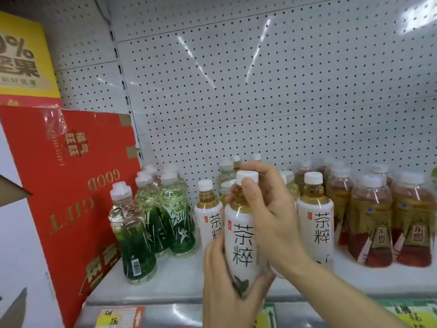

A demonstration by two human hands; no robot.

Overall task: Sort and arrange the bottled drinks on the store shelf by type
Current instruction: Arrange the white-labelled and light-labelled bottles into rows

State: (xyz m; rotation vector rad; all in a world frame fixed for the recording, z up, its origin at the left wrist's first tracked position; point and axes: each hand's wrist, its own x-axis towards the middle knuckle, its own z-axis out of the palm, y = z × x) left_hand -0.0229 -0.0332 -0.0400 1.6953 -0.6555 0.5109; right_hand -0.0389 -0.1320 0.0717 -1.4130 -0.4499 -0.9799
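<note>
White perforated backing panel (pixel 272 91) rises behind the shelf (pixel 170 278), which carries all the bottled stock. Left of the held bottle, a red gift carton (pixel 71 197) leans upside down against the shelf end, with a yellow box (pixel 23 55) above it. Red-labelled tea bottles (pixel 371 223) stand grouped to the right of the held bottle. Green-labelled bottles (pixel 165 216) stand clustered to its left, one of them (pixel 132 235) set forward and apart. Two white-labelled tea bottles (pixel 315 216) flank the held bottle at either side. The held bottle (pixel 241 237), white-labelled with amber liquid, is upright at the shelf's front edge. Left hand (pixel 227 287) cups its base, grip curled round the lower body. Right hand (pixel 267 209) wraps its shoulder and neck, thumb just under the white cap (pixel 247 176).
</note>
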